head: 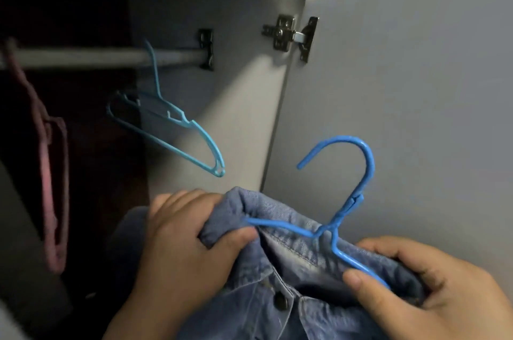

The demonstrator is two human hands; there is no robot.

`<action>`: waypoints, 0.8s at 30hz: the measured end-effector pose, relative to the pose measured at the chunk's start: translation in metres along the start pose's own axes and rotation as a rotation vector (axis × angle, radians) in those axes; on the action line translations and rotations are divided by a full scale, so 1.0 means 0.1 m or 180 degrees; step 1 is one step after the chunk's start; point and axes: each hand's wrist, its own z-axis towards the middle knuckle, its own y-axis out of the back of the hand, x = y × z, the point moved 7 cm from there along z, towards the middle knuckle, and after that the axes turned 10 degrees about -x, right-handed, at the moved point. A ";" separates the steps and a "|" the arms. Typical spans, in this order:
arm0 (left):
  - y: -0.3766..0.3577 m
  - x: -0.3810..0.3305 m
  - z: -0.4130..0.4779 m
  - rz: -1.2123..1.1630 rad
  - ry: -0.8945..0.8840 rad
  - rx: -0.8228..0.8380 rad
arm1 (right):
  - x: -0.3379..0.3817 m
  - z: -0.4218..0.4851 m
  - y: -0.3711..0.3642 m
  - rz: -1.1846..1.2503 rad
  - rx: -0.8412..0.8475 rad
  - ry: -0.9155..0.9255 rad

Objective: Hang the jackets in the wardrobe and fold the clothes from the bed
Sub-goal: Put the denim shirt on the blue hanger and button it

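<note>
Facing a grey wardrobe, rail holding pale-blue hanger and pink hanger. Clutching denim jacket with left hand and right hand, blue hanger between.

1. I see my left grip curled round a bunched fold of the denim jacket, its thumb just beside the end of one arm of the blue hanger.
2. My right grip holds the jacket's other side, with the thumb pressed on the hanger's other arm.
3. The hanger's hook stands up in front of the open wardrobe door, well apart from the rail.
4. A pale blue hanger hangs tilted on the rail near its bracket.
5. A blurred pink hanger hangs at the far left.
6. A metal hinge joins the door to the side wall.
</note>
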 end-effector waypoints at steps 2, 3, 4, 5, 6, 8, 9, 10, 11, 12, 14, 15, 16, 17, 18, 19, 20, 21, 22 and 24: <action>-0.01 0.01 -0.19 0.0095 0.0010 -0.0147 | -0.01 -0.20 -0.02 0.0223 0.0177 0.0238; -0.01 0.01 -0.28 0.0139 0.0045 -0.0213 | -0.01 -0.23 -0.02 0.0328 0.0044 0.0326; -0.01 0.00 -0.36 0.0152 0.0090 -0.0310 | -0.06 -0.27 -0.02 0.0162 0.0082 0.0443; 0.00 -0.02 -0.43 0.0167 0.0107 -0.0398 | -0.14 -0.33 -0.03 0.0362 0.0181 0.0481; 0.00 -0.05 -0.51 0.0191 0.0094 -0.0443 | -0.24 -0.37 -0.02 0.0244 0.0146 0.0705; 0.02 -0.15 -0.66 0.0217 0.0079 -0.0492 | -0.29 -0.52 0.02 0.0013 0.0279 0.0990; 0.05 -0.20 -0.71 0.0195 0.0105 -0.0511 | -0.36 -0.59 0.03 0.0023 0.0376 0.1065; 0.10 -0.25 -0.77 0.0161 0.0158 -0.0527 | -0.39 -0.66 0.04 -0.0010 0.0422 0.1269; 0.14 -0.28 -0.83 0.0125 0.0222 -0.0540 | -0.43 -0.73 0.05 0.0067 0.0482 0.1361; 0.19 -0.32 -0.88 0.0115 0.0274 -0.0579 | -0.47 -0.78 0.07 0.0224 0.0539 0.1423; 0.31 -0.36 -0.96 0.0151 0.0358 -0.0685 | -0.52 -0.83 0.11 0.0389 0.0695 0.1576; 0.36 -0.38 -1.00 0.0189 0.0395 -0.0732 | -0.55 -0.86 0.11 0.0411 0.0797 0.1609; 0.42 -0.39 -1.02 0.0251 0.0425 -0.0768 | -0.57 -0.86 0.12 0.0422 0.0813 0.1673; 0.47 -0.39 -1.03 0.0315 0.0458 -0.0759 | -0.60 -0.88 0.11 0.0421 0.0895 0.1667; 0.47 -0.35 -1.04 0.0355 0.0508 -0.0739 | -0.63 -0.88 0.08 0.0389 0.0901 0.1668; 0.51 -0.34 -1.04 0.0397 0.0534 -0.0752 | -0.63 -0.90 0.07 0.0417 0.0881 0.1660; 0.54 -0.32 -1.04 0.0412 0.0584 -0.0739 | -0.61 -0.90 0.06 0.0422 0.0789 0.1654; 0.53 -0.28 -1.04 0.0396 0.0641 -0.0726 | -0.62 -0.90 0.03 0.0353 0.0743 0.1542; 0.56 -0.26 -1.03 0.0380 0.0682 -0.0737 | -0.60 -0.90 0.03 0.0263 0.0689 0.1483; 0.60 -0.22 -1.00 0.0369 0.0785 -0.0729 | -0.58 -0.90 -0.01 0.0051 0.0657 0.1389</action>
